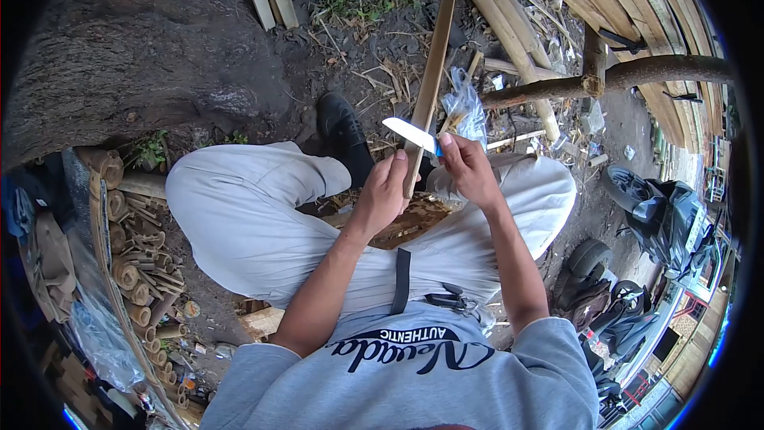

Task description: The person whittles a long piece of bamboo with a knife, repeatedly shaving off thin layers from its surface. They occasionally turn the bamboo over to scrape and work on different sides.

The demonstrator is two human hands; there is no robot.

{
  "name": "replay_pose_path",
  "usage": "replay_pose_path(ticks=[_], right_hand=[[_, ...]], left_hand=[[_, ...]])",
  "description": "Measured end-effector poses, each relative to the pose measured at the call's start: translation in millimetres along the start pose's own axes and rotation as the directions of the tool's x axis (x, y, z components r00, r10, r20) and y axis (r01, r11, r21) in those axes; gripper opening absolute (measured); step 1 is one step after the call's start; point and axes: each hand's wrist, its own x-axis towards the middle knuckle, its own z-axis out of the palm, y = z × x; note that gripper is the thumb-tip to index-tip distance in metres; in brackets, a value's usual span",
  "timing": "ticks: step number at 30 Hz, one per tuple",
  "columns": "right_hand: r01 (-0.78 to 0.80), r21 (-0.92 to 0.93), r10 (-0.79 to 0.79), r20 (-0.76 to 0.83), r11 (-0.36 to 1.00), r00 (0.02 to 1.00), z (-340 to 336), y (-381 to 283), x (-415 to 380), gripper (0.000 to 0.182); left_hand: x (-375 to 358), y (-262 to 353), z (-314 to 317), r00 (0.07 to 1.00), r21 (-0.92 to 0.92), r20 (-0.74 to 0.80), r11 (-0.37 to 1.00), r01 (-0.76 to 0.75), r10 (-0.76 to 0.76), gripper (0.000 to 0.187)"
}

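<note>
My left hand (383, 189) is closed around the near end of a long bamboo strip (438, 52), which runs away from me between my knees. In my right hand (471, 173) is a knife with a blue handle, mostly hidden by the fingers. Its pale blade (407, 134) lies across the strip just beyond my left thumb, tip pointing left.
A thick tree trunk (151, 64) lies at the left. Cut bamboo pieces (139, 287) are stacked at lower left. A clear plastic bag (468, 107) sits beyond my right hand, near a wooden pole (541, 94). Long bamboo strips (629, 0) lean at upper right; motorbikes (664, 211) stand at right.
</note>
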Motion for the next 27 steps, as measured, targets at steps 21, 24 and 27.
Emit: replay_pose_path(ticks=[21,24,27], right_hand=[[-0.083,0.252,0.180,-0.388,0.964,0.904,23,-9,13,0.027],[-0.084,0.252,0.182,-0.395,0.964,0.901,24,-7,2,0.024],[-0.058,0.273,0.170,-0.408,0.960,0.897,16,-7,-14,0.029]], left_hand=[[-11,1,28,0.996,0.257,0.002,0.963,-0.083,0.085,0.053],[-15,15,32,0.999,0.198,0.036,0.980,-0.035,0.029,0.054],[-5,0,13,0.989,0.364,0.142,0.927,-0.096,0.046,0.056]])
